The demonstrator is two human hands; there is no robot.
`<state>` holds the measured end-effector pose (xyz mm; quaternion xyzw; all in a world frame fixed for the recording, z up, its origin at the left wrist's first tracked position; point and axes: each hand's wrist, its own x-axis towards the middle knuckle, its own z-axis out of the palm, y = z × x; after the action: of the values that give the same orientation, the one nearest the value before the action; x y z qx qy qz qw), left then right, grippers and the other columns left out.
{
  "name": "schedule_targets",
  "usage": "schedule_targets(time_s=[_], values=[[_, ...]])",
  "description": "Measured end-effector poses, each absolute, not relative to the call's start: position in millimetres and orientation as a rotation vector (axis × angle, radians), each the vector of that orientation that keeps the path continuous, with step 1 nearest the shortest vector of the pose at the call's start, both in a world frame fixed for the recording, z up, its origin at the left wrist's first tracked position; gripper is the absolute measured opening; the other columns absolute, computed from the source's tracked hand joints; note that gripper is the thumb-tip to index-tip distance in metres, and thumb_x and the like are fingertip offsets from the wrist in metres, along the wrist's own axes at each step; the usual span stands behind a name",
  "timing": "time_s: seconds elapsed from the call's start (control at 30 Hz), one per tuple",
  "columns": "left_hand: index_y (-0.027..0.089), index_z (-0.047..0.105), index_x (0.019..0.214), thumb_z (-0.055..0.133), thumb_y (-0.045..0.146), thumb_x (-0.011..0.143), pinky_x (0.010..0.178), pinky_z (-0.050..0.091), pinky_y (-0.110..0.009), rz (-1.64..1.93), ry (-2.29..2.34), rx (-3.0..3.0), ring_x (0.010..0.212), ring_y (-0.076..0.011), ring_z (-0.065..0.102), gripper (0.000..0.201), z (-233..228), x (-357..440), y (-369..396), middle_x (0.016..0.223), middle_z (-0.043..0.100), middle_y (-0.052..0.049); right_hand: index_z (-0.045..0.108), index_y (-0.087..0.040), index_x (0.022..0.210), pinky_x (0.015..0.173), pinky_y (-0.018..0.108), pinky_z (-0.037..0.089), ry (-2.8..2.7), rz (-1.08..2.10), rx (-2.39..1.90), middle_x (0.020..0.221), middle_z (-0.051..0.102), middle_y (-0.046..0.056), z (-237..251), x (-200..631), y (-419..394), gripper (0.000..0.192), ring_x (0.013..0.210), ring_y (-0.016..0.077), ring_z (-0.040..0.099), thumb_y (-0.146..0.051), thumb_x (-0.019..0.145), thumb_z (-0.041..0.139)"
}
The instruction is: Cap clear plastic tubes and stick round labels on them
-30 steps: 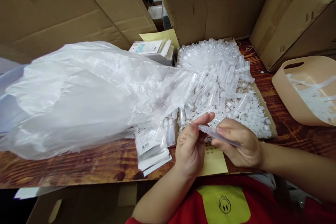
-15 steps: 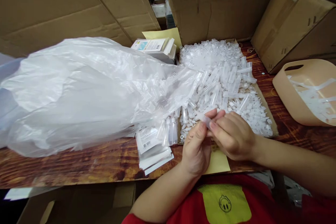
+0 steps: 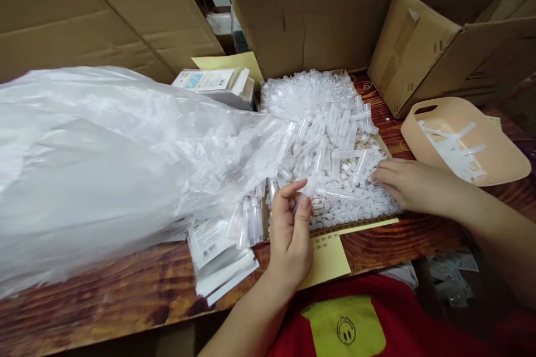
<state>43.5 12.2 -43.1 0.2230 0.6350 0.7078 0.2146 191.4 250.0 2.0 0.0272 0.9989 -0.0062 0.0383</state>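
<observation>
head view: my left hand (image 3: 291, 228), lower centre, pinches translucent tube (image 3: 309, 187); likely light, slick, hold mid-barrel. my right hand (image 3: 404, 181), right of centre, at white pieces (image 3: 368, 206); can't tell grip.

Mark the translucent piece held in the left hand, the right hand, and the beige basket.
Translucent piece (image 3: 310, 186): head view, on its exposed upper part.
Right hand (image 3: 412, 185): head view, on the back of the hand.
Beige basket (image 3: 415, 136): head view, on the side wall near its handle hole.
</observation>
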Motion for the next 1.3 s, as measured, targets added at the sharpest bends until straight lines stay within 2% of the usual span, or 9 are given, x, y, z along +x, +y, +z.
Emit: schedule_targets(time_s=[0.2, 0.33, 0.47, 0.6, 0.7, 0.87, 1.0, 1.2, 1.3], values=[[0.022, 0.062, 0.112, 0.065, 0.05, 0.097, 0.071, 0.048, -0.025, 1.94, 1.746, 0.568, 0.08, -0.0135, 0.057, 0.032, -47.6, 39.6, 13.2, 0.091, 0.061, -0.003, 0.07, -0.015, 0.091, 0.073, 0.036, 0.05, 3.153, -0.085, 0.038, 0.087, 0.067, 0.01, 4.2, 177.2, 249.3, 0.022, 0.08, 0.0237, 0.065, -0.006, 0.089, 0.05], [0.021, 0.061, 0.108, 0.07, 0.051, 0.094, 0.071, 0.047, -0.025, 1.942, 1.687, 0.571, 0.08, -0.0135, 0.056, 0.034, -45.6, 38.1, 14.8, 0.091, 0.062, -0.002, 0.073, -0.02, 0.109, 0.076, 0.032, 0.052, 3.343, -0.964, 0.059, 0.097, 0.071, 0.007, 13.9, 163.6, 250.5, 0.019, 0.086, 0.0194, 0.065, -0.025, 0.097, 0.058], [0.021, 0.061, 0.104, 0.075, 0.051, 0.089, 0.062, 0.043, -0.023, 1.956, 1.581, 0.511, 0.072, -0.0117, 0.052, 0.036, -41.3, 40.2, 16.9, 0.088, 0.062, -0.002, 0.071, -0.02, 0.094, 0.066, 0.027, 0.052, 2.967, -1.957, 0.404, 0.088, 0.071, 0.003, 14.1, 139.7, 237.0, 0.025, 0.075, 0.0141, 0.063, -0.041, 0.084, 0.081], [0.021, 0.063, 0.101, 0.079, 0.053, 0.085, 0.061, 0.043, -0.024, 1.986, 1.502, 0.479, 0.067, -0.0107, 0.05, 0.039, -37.2, 40.9, 17.0, 0.083, 0.061, 0.0, 0.067, -0.019, 0.089, 0.061, 0.025, 0.055, 2.587, -2.449, 0.494, 0.082, 0.069, 0.001, 12.6, 118.5, 222.3, 0.042, 0.065, 0.0106, 0.061, -0.051, 0.074, 0.09], [0.021, 0.065, 0.1, 0.079, 0.053, 0.086, 0.067, 0.046, -0.026, 1.997, 1.486, 0.522, 0.071, -0.012, 0.052, 0.038, -36.2, 41.1, 15.2, 0.084, 0.061, -0.001, 0.069, -0.019, 0.09, 0.062, 0.025, 0.059, 2.692, -2.433, 0.432, 0.084, 0.071, 0.001, 14.3, 112.3, 211.2, 0.037, 0.067, 0.0116, 0.065, -0.046, 0.076, 0.09], [0.022, 0.065, 0.102, 0.074, 0.05, 0.091, 0.07, 0.047, -0.027, 1.989, 1.381, 0.576, 0.072, -0.0122, 0.054, 0.032, -36.7, 40.5, 11.5, 0.086, 0.061, -0.001, 0.077, -0.022, 0.1, 0.077, 0.026, 0.062, 2.982, -2.022, 0.015, 0.096, 0.076, 0.004, 19.9, 115.8, 198.2, 0.013, 0.088, 0.0148, 0.073, -0.023, 0.088, 0.079], [0.022, 0.064, 0.102, 0.075, 0.049, 0.091, 0.07, 0.045, -0.027, 1.972, 1.296, 0.585, 0.071, -0.0118, 0.054, 0.031, -36.3, 38.5, 9.9, 0.084, 0.062, 0.0, 0.078, -0.022, 0.103, 0.085, 0.026, 0.06, 3.114, -1.737, -0.43, 0.099, 0.078, 0.004, 27.4, 120.3, 205.7, 0.016, 0.094, 0.0144, 0.073, -0.013, 0.09, 0.076], [0.022, 0.065, 0.108, 0.068, 0.048, 0.096, 0.07, 0.042, -0.028, 1.898, 1.485, 0.699, 0.077, -0.0151, 0.056, 0.028, -39.7, 38.0, 4.7, 0.091, 0.063, -0.003, 0.077, -0.024, 0.108, 0.083, 0.028, 0.06, 3.146, -1.525, -0.544, 0.104, 0.078, 0.003, 30.4, 119.5, 211.9, 0.017, 0.095, 0.0154, 0.074, -0.015, 0.095, 0.07], [0.023, 0.065, 0.11, 0.065, 0.043, 0.099, 0.073, 0.041, -0.029, 1.881, 1.632, 0.829, 0.08, -0.0157, 0.055, 0.023, -41.4, 37.7, 3.1, 0.092, 0.062, -0.003, 0.075, -0.021, 0.093, 0.071, 0.026, 0.056, 3.157, -1.451, -0.362, 0.084, 0.076, 0.001, 28.8, 120.2, 208.0, 0.011, 0.077, 0.0137, 0.071, -0.026, 0.098, 0.067]])
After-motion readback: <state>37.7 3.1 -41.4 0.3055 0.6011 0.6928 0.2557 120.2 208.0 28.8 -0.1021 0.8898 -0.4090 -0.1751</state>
